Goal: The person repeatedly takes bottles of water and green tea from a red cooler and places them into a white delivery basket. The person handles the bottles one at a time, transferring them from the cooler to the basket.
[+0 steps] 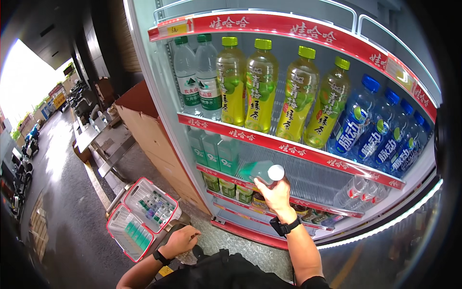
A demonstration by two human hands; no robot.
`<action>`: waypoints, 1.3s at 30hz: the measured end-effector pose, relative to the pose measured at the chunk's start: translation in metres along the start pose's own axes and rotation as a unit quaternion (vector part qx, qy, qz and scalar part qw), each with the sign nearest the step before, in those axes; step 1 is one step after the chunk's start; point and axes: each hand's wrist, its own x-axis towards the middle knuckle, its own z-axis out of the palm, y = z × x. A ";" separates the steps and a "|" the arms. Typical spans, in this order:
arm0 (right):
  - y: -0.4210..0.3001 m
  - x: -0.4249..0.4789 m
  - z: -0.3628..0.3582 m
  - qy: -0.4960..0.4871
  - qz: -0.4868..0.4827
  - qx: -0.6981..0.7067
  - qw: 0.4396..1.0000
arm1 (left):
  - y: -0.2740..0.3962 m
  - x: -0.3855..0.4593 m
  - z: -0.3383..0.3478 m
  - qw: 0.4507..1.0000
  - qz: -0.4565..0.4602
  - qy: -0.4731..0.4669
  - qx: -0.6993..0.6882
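Observation:
My right hand [276, 197] grips a plastic bottle [258, 170] with a white cap and green label. It is tilted, its cap towards me, over the third shelf of a display fridge. Just left of it stand several similar green-labelled bottles [228, 153] in a row. Low on the left, my left hand [180, 238] hangs half-curled with nothing visible in it. Beside that hand is a red-rimmed white plastic basket [153, 234] with two compartments. Several green cartons or bottles [138, 234] lie in the near one; several small bottles [157, 209] fill the far one.
Above are yellow-green tea bottles [262, 86], water bottles [187, 77] and blue-capped drink bottles [353, 117]. Clear bottles [355, 191] stand at the third shelf's right end. Red shelf edging [288, 147] runs across the fridge. A cardboard box [155, 141] stands left of it, near a metal table [94, 135].

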 end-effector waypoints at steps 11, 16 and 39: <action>0.008 -0.027 -0.013 0.022 -0.081 -0.017 0.996 | 0.045 0.054 -0.017 0.998 0.058 -0.028 0.008; -0.022 -0.044 -0.015 0.053 -0.163 -0.046 0.984 | 0.061 0.077 -0.020 0.995 0.095 0.013 -0.002; -0.027 -0.084 0.032 -0.378 -0.053 0.105 0.918 | 0.054 0.071 -0.008 0.997 0.002 -0.064 -0.041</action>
